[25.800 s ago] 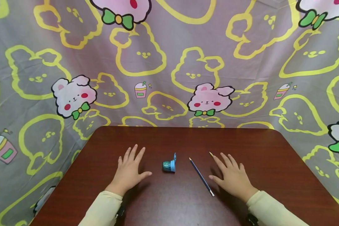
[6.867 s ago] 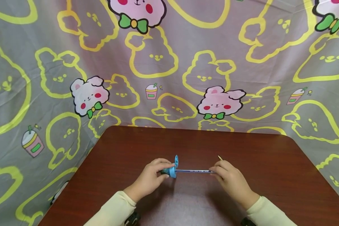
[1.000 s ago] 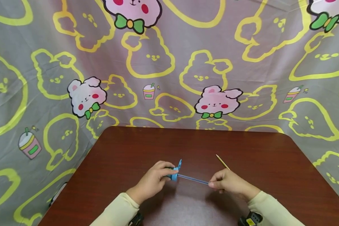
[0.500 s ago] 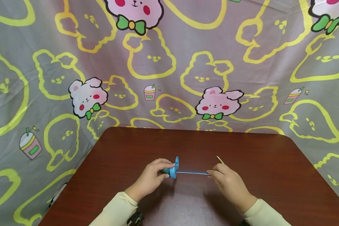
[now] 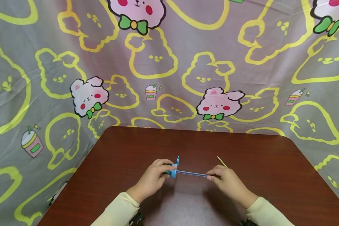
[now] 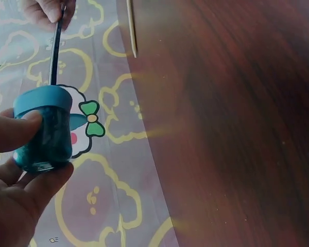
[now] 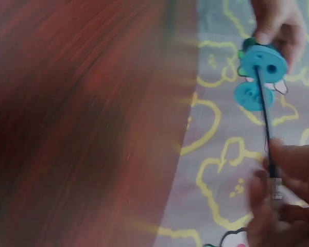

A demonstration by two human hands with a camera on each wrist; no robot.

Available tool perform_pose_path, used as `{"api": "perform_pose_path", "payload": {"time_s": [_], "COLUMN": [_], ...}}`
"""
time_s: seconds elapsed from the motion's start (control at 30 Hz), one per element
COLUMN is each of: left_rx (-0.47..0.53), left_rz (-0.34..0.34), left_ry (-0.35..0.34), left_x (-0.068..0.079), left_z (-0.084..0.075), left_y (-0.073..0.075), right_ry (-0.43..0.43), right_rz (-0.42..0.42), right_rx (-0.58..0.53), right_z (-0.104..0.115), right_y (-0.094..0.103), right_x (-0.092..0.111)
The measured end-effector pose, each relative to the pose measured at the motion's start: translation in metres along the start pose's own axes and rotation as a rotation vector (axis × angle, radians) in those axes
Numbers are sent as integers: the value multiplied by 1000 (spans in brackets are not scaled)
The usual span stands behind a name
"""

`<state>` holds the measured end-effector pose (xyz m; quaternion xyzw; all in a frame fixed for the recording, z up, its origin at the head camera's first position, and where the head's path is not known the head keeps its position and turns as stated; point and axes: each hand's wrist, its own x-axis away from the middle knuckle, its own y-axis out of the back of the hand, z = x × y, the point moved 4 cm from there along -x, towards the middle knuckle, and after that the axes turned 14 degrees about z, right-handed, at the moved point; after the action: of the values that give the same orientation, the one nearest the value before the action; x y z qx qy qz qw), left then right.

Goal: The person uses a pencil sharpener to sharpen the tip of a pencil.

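My left hand grips a small blue pencil sharpener with a clear body, thumb on one side and fingers round the other. Its round lid is flipped open on a hinge. A dark blue pencil has its tip in one of the two holes in the sharpener's top; that tip is hidden inside. My right hand pinches the pencil near its rear end, thumb against fingers. Both things are held up over the table, the pencil running roughly sideways between the hands.
A light wooden-coloured pencil lies on the dark red-brown table just beyond my right hand, partly hidden by it. A patterned grey cloth hangs behind the table and along its sides.
At first both hands lay flat, with sharpener and pencil on the table; later both are held with the pencil inserted. In the last second the right hand's grip has turned and the pencil's slant has shifted.
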<state>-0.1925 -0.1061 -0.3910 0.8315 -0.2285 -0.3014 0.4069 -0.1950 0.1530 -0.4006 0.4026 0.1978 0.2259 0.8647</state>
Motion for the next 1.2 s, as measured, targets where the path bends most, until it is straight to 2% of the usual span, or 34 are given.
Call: {"api": "perform_pose_path", "payload": {"time_s": [0.13, 0.2, 0.3, 0.37, 0.43, 0.5, 0.63, 0.67, 0.73, 0.8, 0.83, 0.93, 1.03, 1.1, 1.2], "left_rx": [134, 213, 299, 297, 249, 177, 20, -4, -25, 12, 39, 136, 210, 248, 278], "left_rz": [18, 21, 25, 35, 41, 39, 22, 19, 14, 21, 27, 40, 49, 52, 66], "left_ry": [102, 144, 181, 186, 169, 135, 17, -4, -25, -2, 21, 96, 153, 176, 187], "left_x": [-1, -2, -2, -2, -2, -1, 3, 3, 4, 5, 5, 3, 0, -2, -4], "left_z": [4, 6, 6, 5, 4, 2, -4, -5, -5, -4, -3, 2, 5, 7, 6], "left_y": [1, 2, 2, 2, 0, -1, -4, -4, -5, -5, -5, -5, -4, -3, -2], "right_ry": [207, 323, 433, 453, 420, 330, 6, -71, -157, -125, -76, 120, 318, 409, 481], "right_rz": [-234, -332, -405, -419, -376, -257, 100, 160, 211, 170, 120, -99, -301, -377, -418], "right_rx": [285, 393, 453, 442, 385, 254, -174, -257, -315, -254, -171, 135, 361, 435, 467], "right_z": [9, 13, 14, 14, 13, 10, -4, -7, -11, -9, -7, 2, 9, 11, 11], "right_y": [2, 3, 2, 3, 2, 2, 0, 0, 0, 1, 2, 4, 4, 3, 1], "right_x": [3, 4, 6, 7, 6, 4, -1, -1, -2, -2, -2, 0, 3, 5, 7]}}
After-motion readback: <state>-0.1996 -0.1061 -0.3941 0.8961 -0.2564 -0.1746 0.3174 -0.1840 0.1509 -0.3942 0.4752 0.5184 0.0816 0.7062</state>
